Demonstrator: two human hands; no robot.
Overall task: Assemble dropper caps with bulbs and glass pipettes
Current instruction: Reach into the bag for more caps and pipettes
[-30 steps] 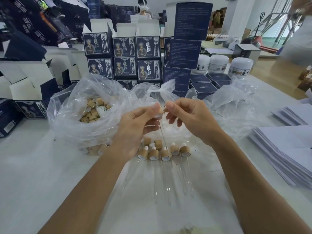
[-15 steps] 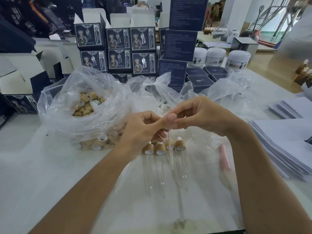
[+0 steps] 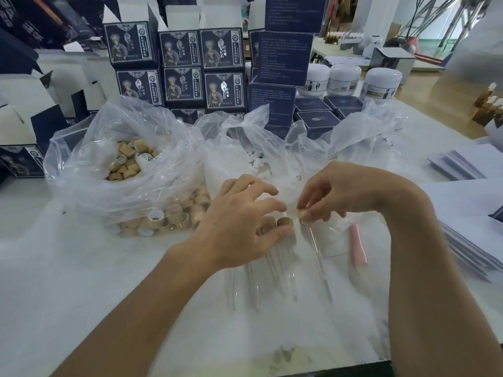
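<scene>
My right hand (image 3: pixel 334 191) pinches the tan cap of an assembled dropper (image 3: pixel 317 254), whose glass pipette slants down onto the table at the right end of a row. My left hand (image 3: pixel 242 224) hovers with spread fingers over that row of finished droppers (image 3: pixel 283 257), fingertips touching their tan caps; it holds nothing. A clear plastic bag (image 3: pixel 122 170) at the left is full of loose tan caps (image 3: pixel 128 164). A second clear bag (image 3: pixel 245 159) behind my hands holds small white bulbs (image 3: pixel 258 161).
Dark blue printed boxes (image 3: pixel 182 69) are stacked at the back, with white jars (image 3: pixel 343 77) to their right. Stacks of white paper (image 3: pixel 476 229) lie at the right. A pink stick (image 3: pixel 356 246) rests on the white table beside the droppers.
Both hands have come down from chest height to the table. My left hand has let go of the dropper and spread out; my right hand lowered the dropper beside the row.
</scene>
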